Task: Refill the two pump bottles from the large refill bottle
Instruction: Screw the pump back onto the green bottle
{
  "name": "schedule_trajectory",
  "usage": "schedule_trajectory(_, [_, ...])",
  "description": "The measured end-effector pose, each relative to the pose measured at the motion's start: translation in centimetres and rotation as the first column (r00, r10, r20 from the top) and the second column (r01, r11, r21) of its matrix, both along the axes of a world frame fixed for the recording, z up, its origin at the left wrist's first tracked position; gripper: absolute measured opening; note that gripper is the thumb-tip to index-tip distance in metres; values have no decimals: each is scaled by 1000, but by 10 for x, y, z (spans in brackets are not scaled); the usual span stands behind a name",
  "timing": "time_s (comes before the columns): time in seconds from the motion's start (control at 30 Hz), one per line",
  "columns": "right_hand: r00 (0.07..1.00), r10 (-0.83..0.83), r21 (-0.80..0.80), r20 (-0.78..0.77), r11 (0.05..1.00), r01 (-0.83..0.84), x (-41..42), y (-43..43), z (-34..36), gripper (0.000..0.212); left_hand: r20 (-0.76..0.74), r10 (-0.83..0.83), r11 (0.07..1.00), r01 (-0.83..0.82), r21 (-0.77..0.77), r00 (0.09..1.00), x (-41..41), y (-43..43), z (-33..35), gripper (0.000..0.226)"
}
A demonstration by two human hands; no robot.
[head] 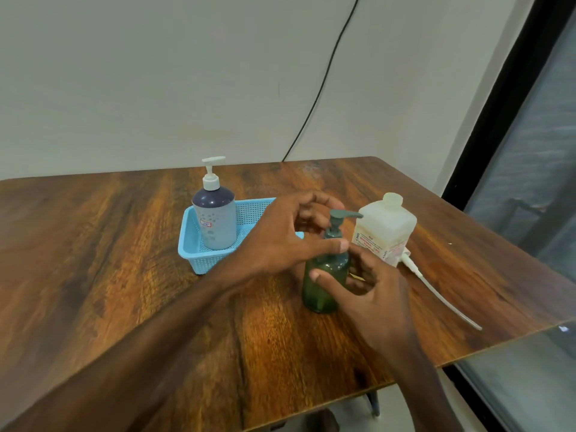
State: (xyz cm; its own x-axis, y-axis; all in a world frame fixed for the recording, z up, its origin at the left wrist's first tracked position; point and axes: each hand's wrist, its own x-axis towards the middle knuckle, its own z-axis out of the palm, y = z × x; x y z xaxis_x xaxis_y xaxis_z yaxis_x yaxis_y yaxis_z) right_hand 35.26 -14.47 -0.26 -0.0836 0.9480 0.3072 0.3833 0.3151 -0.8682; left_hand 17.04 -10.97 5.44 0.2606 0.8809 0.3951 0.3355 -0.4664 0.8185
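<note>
A green pump bottle (322, 286) stands upright on the wooden table (124, 244), its grey-green pump head (338, 218) in place. My right hand (371, 294) grips the green body from the right, thumb across its front. My left hand (290, 235) pinches the pump collar, with the thumb on the collar's front. A grey-blue pump bottle (215, 213) with a white pump stands in a light blue basket (199, 254). The large white refill bottle (385, 227) stands just right of the green one, without a pump on its neck.
A white pump with a long dip tube (436, 294) lies on the table right of the refill bottle. The table's front and right edges are close by. A black cable (321, 88) hangs down the wall behind, and a dark-framed window is at the right.
</note>
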Motion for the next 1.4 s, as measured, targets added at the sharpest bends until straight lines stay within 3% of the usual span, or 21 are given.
schedule_trajectory(0.1, [1000,19,5,4,1000,-19,1,2,1,75,-78,-149,986,142,-91,986,-7,3,-1,61])
schedule_trajectory(0.2, [1000,12,29,25,999,-13,1,3,-2,74,-191,-29,999,20,-51,981,-1,3,-11,85])
schedule_trajectory(0.3, [1000,6,29,15,1000,-7,2,3,-5,74,-79,189,979,-182,87,979,4,-2,-17,69])
schedule_trajectory(0.4, [1000,26,22,-7,999,-26,2,4,-6,77,-23,74,997,-74,9,997,-3,0,-13,55])
schedule_trajectory(0.47, [1000,28,31,-4,999,-28,2,4,-6,80,-105,-2,1000,3,2,994,-3,0,-14,61])
schedule_trajectory(0.53, [1000,4,35,23,999,-5,2,4,-7,74,-177,48,999,-44,25,983,5,-4,-17,66])
schedule_trajectory(0.6, [1000,-11,34,20,999,10,2,4,-8,67,-135,174,984,-166,72,975,12,-9,-18,69])
schedule_trajectory(0.67, [1000,8,33,-7,999,-8,1,4,-7,74,-42,234,968,-229,103,971,10,-6,-20,62])
schedule_trajectory(0.73, [999,33,36,-28,999,-32,0,3,-5,78,-30,171,984,-169,60,985,5,-5,-18,60])
schedule_trajectory(0.87, [1000,14,43,-9,999,-13,1,4,-7,79,-117,32,999,-33,-14,993,7,-5,-20,77])
schedule_trajectory(1.0, [1000,15,38,-18,999,-14,2,4,-10,77,2,266,962,-266,59,964,10,-8,-21,73])
schedule_trajectory(1.2, [999,24,42,-36,999,-22,1,4,-8,77,-91,86,996,-87,-12,992,-2,-7,-17,79])
schedule_trajectory(1.33, [999,21,46,-34,999,-19,1,4,-8,69,-83,245,967,-237,96,966,5,-10,-21,51])
schedule_trajectory(1.4, [999,30,52,-44,998,-28,1,3,-9,72,-48,188,978,-183,98,981,2,-10,-18,37])
